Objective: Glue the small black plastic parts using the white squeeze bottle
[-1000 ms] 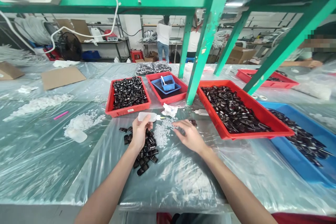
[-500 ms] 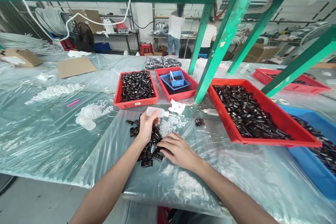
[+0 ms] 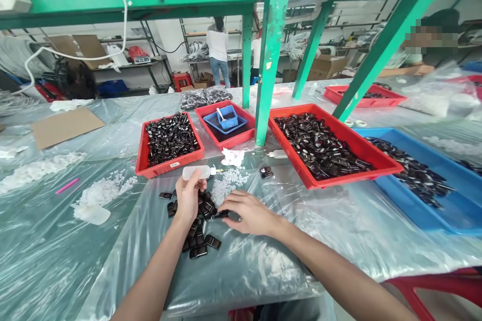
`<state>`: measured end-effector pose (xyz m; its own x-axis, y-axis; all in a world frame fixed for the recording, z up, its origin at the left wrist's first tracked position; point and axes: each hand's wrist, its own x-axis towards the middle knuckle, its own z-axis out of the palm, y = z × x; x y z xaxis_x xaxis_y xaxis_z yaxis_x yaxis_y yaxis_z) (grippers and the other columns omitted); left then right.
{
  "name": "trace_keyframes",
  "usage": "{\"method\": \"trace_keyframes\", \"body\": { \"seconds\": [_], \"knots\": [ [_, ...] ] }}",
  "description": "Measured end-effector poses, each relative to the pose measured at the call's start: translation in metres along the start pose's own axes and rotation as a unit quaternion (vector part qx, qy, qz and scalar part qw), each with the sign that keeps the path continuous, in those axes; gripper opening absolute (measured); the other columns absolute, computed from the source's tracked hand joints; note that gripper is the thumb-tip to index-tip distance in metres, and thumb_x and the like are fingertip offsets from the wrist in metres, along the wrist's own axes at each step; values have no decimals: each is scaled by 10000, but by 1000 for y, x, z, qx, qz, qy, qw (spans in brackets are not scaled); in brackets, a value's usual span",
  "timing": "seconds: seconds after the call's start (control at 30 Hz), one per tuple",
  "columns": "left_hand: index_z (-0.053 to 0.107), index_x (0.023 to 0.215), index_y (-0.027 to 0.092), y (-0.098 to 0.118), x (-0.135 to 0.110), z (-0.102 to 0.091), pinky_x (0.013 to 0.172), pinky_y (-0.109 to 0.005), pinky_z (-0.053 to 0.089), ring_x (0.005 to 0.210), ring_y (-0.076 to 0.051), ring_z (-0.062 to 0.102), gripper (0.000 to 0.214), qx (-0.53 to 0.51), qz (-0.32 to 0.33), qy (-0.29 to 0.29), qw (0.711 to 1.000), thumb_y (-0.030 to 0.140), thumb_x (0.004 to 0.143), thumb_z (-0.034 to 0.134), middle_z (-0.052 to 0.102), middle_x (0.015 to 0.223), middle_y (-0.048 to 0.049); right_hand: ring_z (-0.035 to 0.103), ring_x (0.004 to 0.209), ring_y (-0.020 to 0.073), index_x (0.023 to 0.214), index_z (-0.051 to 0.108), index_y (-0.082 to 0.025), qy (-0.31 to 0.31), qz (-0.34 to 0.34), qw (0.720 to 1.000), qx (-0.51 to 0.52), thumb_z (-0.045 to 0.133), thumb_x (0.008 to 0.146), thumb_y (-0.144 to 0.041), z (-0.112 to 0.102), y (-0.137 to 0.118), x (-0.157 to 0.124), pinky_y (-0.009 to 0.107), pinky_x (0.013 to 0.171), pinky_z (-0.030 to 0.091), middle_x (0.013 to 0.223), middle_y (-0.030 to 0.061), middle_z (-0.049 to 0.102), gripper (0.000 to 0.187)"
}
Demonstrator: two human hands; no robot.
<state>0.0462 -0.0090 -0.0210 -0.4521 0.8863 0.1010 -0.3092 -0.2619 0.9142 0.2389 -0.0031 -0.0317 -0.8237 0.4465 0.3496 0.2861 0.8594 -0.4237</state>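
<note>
My left hand (image 3: 188,198) is closed round a small clear squeeze bottle (image 3: 196,172) with its nozzle pointing right. It hovers over a heap of small black glossy parts (image 3: 199,228) on the plastic-covered table. My right hand (image 3: 246,213) lies low beside that heap, fingers curled, its fingertips pinching at one black part at the heap's right edge. A patch of small white pieces (image 3: 226,183) lies just beyond both hands. A single black part (image 3: 266,172) sits apart to the right.
Red trays of black parts stand behind: a small one (image 3: 142,155) at left, a large one (image 3: 380,158) at right. Another red tray (image 3: 241,136) holds a blue scoop tray. A blue tray (image 3: 444,205) sits far right. Green frame posts (image 3: 269,60) rise from the table. People work behind.
My right hand came back from the white pieces to the right edge of the black heap and curled its fingers there. My left hand kept hold of the bottle. The view shifted.
</note>
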Motion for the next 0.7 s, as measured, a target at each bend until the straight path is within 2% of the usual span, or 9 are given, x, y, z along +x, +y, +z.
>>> {"method": "trace_keyframes", "body": {
  "seconds": [0.13,0.23,0.33,0.5,0.7],
  "knots": [
    [651,790,142,2,0,1,482,-222,368,513,-92,516,306,-20,-2,6,1000,372,696,830,613,622,10,640,974,230,1113,615,-208,49,105,993,-16,561,930,-185,-21,26,-6,344,885,484,1002,67,702,192],
    [655,773,136,2,-1,1,482,-221,376,518,-94,519,298,-26,-1,7,1000,347,672,840,620,629,3,649,880,224,1209,527,-207,52,182,982,-7,462,968,-196,-28,42,-11,327,806,478,963,58,683,249],
    [659,769,135,2,0,1,477,-224,375,513,-97,515,293,-26,-2,7,1000,346,669,836,620,622,-1,635,793,217,1225,503,-220,48,203,978,14,396,995,-216,-26,51,-12,312,755,457,870,27,654,254],
    [657,784,133,3,1,0,470,-223,366,511,-97,512,307,-28,-4,12,1000,353,667,836,619,625,0,616,734,202,1148,547,-249,67,217,973,38,356,1022,-266,-21,51,-9,292,723,429,815,9,637,230],
    [639,782,138,3,0,0,472,-225,360,510,-97,511,330,-28,-2,11,1000,391,694,831,607,619,4,579,630,178,1075,585,-247,88,274,956,62,523,962,-368,-20,50,-7,263,650,397,705,-26,619,177]
  ]
}}
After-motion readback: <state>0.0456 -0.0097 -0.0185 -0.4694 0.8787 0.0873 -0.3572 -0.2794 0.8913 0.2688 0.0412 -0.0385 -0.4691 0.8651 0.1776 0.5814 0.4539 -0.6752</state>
